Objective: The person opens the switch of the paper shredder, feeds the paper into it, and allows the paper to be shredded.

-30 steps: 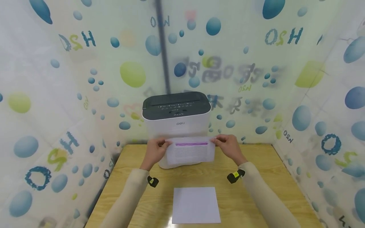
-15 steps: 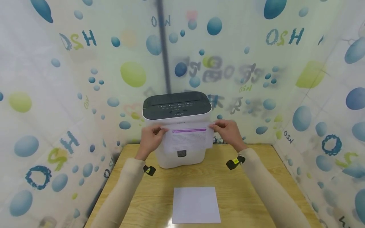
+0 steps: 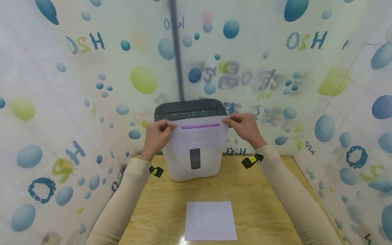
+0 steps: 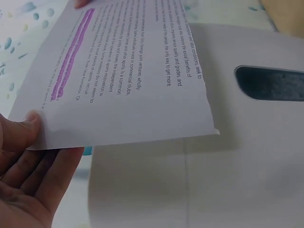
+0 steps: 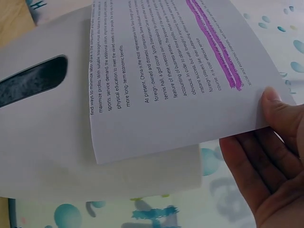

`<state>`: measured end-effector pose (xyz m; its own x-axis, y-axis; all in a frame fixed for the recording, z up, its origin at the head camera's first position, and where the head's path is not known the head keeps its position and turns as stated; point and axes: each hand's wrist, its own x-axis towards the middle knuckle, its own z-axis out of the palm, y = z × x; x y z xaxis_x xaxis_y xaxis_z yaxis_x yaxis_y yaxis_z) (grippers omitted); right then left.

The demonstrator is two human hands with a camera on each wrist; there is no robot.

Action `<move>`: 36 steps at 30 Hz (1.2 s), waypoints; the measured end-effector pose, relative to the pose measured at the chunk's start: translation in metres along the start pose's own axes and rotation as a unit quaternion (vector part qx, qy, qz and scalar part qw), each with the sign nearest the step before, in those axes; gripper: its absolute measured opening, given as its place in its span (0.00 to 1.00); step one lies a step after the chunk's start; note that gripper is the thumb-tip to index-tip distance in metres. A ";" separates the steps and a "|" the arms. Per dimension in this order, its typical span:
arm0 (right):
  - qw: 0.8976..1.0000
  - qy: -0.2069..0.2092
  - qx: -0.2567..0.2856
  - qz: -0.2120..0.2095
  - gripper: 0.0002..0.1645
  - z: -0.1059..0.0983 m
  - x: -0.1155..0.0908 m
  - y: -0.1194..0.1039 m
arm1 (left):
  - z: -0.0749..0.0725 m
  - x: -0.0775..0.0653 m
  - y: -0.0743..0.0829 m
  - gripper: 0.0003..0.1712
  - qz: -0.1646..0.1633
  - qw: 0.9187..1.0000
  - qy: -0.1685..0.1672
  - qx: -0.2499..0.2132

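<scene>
A printed sheet of paper [image 3: 200, 136] with purple highlighter strokes hangs between both hands, in front of a white paper shredder [image 3: 180, 166] with a dark top [image 3: 190, 108]. My left hand [image 3: 157, 137] pinches the sheet's upper left corner between thumb and fingers. At the upper right corner my right hand [image 3: 245, 129] pinches it the same way. In the left wrist view the paper [image 4: 137, 80] has a slightly ragged lower edge, and the left thumb [image 4: 21, 130] presses on its face. The right wrist view shows the right thumb [image 5: 280, 109] on the paper, fingers behind.
A blank white sheet [image 3: 210, 221] lies on the wooden table [image 3: 260, 204] nearer the body. The shredder has a dark window [image 3: 195, 159] in its front. Patterned curtains [image 3: 263, 41] enclose the table at the back and sides.
Both hands have raised the printed paper from low in front of the shredder up to its top edge. The shredder's front window has come into sight below the sheet.
</scene>
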<state>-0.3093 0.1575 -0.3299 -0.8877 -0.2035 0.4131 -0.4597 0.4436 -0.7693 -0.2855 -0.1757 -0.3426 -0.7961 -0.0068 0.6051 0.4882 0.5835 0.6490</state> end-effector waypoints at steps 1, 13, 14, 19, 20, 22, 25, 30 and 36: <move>1.000 0.000 0.002 -0.002 0.16 -0.002 0.002 -0.002 | -0.002 0.003 0.001 0.07 0.005 1.000 0.003 -0.002; 0.998 0.050 -0.005 -0.026 0.14 -0.016 0.032 -0.038 | -0.024 0.045 0.020 0.10 0.044 0.998 0.034 -0.003; 0.998 0.051 -0.002 -0.026 0.14 -0.016 0.035 -0.041 | -0.027 0.048 0.022 0.10 0.044 0.998 0.035 -0.003; 0.998 0.051 0.014 -0.022 0.14 -0.020 0.050 -0.051 | -0.036 0.065 0.028 0.09 0.042 0.998 0.039 -0.003; 0.998 0.053 0.017 -0.022 0.14 -0.021 0.054 -0.053 | -0.037 0.069 0.028 0.08 0.042 0.998 0.040 -0.006; 0.998 0.058 0.018 -0.024 0.14 -0.024 0.061 -0.057 | -0.039 0.076 0.030 0.07 0.042 0.998 0.041 -0.016; 0.998 0.060 0.012 -0.027 0.14 -0.027 0.071 -0.061 | -0.040 0.084 0.031 0.07 0.043 0.998 0.047 -0.023; 0.998 0.053 0.012 -0.015 0.14 -0.030 0.084 -0.064 | -0.041 0.097 0.031 0.08 0.034 0.998 0.049 -0.017; 0.998 0.052 0.021 -0.009 0.13 -0.032 0.097 -0.063 | -0.039 0.113 0.032 0.09 0.014 0.999 0.034 -0.001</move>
<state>-0.3654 0.1375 -0.2262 -0.8726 -0.1191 0.4736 -0.4784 0.4038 -0.7798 -0.3459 -0.1896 -0.2357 -0.7560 -0.0451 0.6530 0.5113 0.5821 0.6322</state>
